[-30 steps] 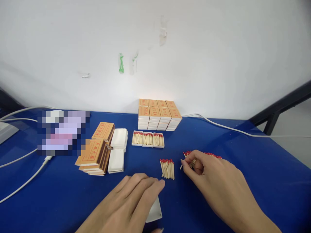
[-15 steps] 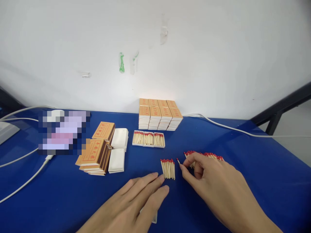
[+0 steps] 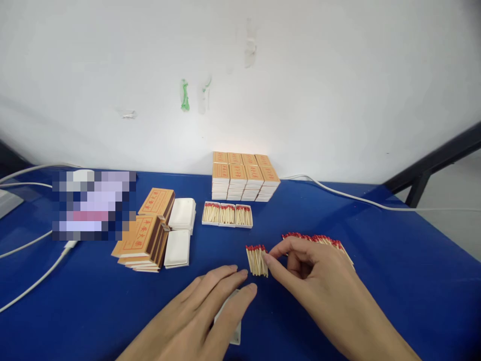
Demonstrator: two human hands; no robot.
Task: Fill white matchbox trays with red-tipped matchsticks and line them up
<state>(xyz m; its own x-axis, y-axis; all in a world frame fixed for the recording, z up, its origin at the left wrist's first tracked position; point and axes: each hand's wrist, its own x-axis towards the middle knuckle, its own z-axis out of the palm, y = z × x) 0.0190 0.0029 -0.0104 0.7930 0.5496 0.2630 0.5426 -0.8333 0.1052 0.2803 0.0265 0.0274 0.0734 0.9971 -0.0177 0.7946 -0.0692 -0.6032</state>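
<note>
A row of red-tipped matches (image 3: 257, 261) lies on the blue table between my hands. My right hand (image 3: 315, 281) is closed in a pinch on a match at the row's right edge; the fingertips mostly hide that match. Behind its knuckles spreads a larger heap of matches (image 3: 332, 239), partly covered. My left hand (image 3: 205, 311) rests with fingers stretched out, its fingertips just left of the row's lower end. Under it a white matchbox tray (image 3: 236, 333) shows only in part.
Three filled matchbox trays (image 3: 227, 223) stand in front of stacked matchboxes (image 3: 246, 175) by the wall. Leftward are white trays (image 3: 178, 248) and orange matchbox sleeves (image 3: 139, 238). A pixelated object (image 3: 97, 200) and white cables (image 3: 37, 286) lie at far left.
My right hand has moved left, bringing the pinched match from the gap to the edge of the small row. My left hand has stayed nearly still. The view has shifted slightly.
</note>
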